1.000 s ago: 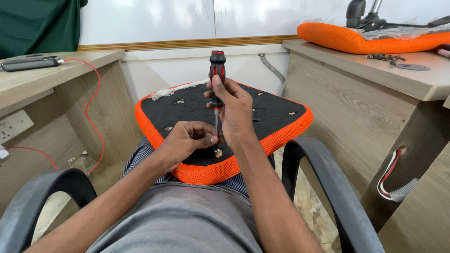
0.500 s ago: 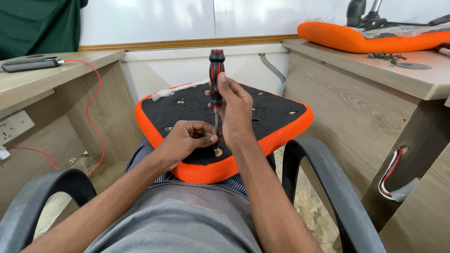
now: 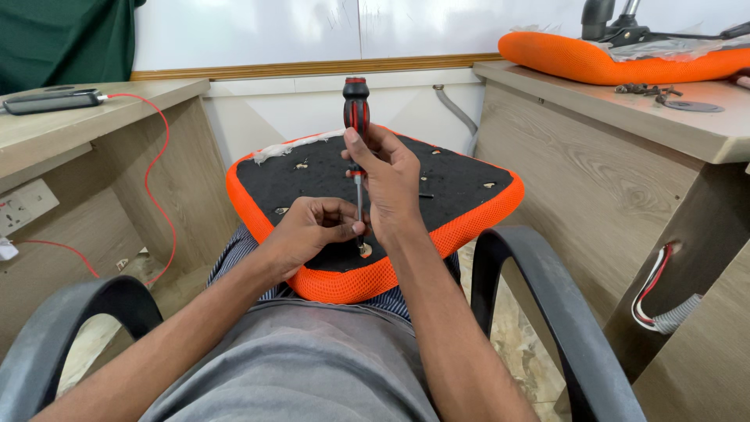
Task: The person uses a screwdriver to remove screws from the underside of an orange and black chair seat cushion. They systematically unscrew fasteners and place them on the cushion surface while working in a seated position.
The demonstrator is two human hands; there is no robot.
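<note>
An upturned chair seat (image 3: pixel 484 207) with an orange mesh rim and a black underside rests on my lap. My right hand (image 3: pixel 387 184) grips the red and black handle of a screwdriver (image 3: pixel 356 113), which stands upright with its tip on a small metal fitting (image 3: pixel 365 250) near the seat's front edge. Beside the fitting, my left hand (image 3: pixel 308 230) pinches the screwdriver's shaft low down with its fingertips. Several other small fittings dot the black surface.
Black chair armrests (image 3: pixel 539 305) curve at both sides of me. A wooden desk (image 3: pixel 625 156) at right carries another orange cushion (image 3: pixel 609 59) and loose hardware. At left a desk holds a dark device (image 3: pixel 51 101) with a red cable (image 3: pixel 160 172).
The screwdriver stays upright on the same fitting. My right hand's fingers have shifted slightly on the handle. My left hand has not moved.
</note>
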